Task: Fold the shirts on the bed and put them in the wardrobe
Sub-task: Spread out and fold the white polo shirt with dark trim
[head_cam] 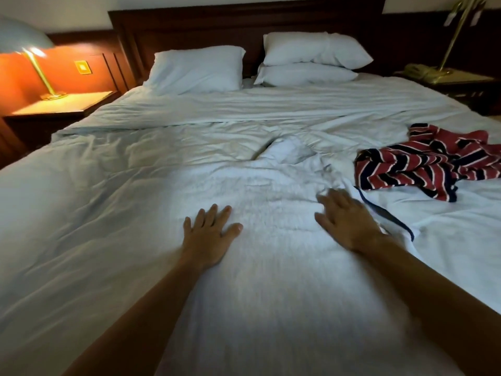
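Left hand (208, 234): fingers straight and spread, palm flat on the white shirt (271, 280); it grips nothing. Judged purpose: to pin the fabric while it is flattened.
Right hand (348, 221): fingers extended, palm down near the shirt's upper right part; blurred; it holds nothing. Judged purpose: to press creases outward.
White shirt: spread on the bed (95, 226) directly before the person, its navy-trimmed edge (390, 217) lying out to the right. Laid flat so that folds fall square.
Striped shirt (423, 164): crumpled on the bed's right side, apart from both hands; unfolded, probably next in sequence.
Step in hand: flattening, as judged; no fold made yet.
Wardrobe: not in view.
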`<action>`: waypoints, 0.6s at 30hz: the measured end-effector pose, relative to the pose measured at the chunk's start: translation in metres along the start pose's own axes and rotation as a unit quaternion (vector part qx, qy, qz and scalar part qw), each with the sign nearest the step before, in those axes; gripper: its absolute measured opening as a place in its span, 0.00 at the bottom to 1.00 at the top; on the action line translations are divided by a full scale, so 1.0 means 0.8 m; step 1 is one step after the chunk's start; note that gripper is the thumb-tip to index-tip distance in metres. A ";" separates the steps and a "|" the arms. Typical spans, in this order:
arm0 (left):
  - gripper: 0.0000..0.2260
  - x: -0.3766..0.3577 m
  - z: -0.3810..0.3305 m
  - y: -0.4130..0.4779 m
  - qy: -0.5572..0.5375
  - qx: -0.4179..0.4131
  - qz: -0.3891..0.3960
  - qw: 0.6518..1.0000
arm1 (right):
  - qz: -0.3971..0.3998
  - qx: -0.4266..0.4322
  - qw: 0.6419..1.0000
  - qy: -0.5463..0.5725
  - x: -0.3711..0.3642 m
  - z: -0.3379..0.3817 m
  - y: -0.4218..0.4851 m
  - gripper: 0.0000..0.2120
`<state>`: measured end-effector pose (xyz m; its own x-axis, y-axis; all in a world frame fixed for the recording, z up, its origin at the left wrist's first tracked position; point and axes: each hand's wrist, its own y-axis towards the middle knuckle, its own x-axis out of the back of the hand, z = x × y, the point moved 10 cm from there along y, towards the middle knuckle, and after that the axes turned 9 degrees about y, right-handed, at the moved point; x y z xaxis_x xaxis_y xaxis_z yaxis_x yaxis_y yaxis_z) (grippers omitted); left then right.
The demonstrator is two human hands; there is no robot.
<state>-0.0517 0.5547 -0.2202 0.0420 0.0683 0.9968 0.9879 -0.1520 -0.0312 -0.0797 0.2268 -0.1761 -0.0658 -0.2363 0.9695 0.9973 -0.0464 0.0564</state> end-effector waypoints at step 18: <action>0.33 0.005 0.016 0.177 0.000 -0.023 -0.060 0.998 | 0.110 -0.152 0.981 -0.043 -0.047 -0.001 0.222 0.48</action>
<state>0.0902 0.5461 -0.2218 -0.0766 0.0883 0.9931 0.9780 -0.1873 0.0921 0.0997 0.2270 -0.2029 0.1658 -0.1917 0.9673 0.9306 -0.2943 -0.2178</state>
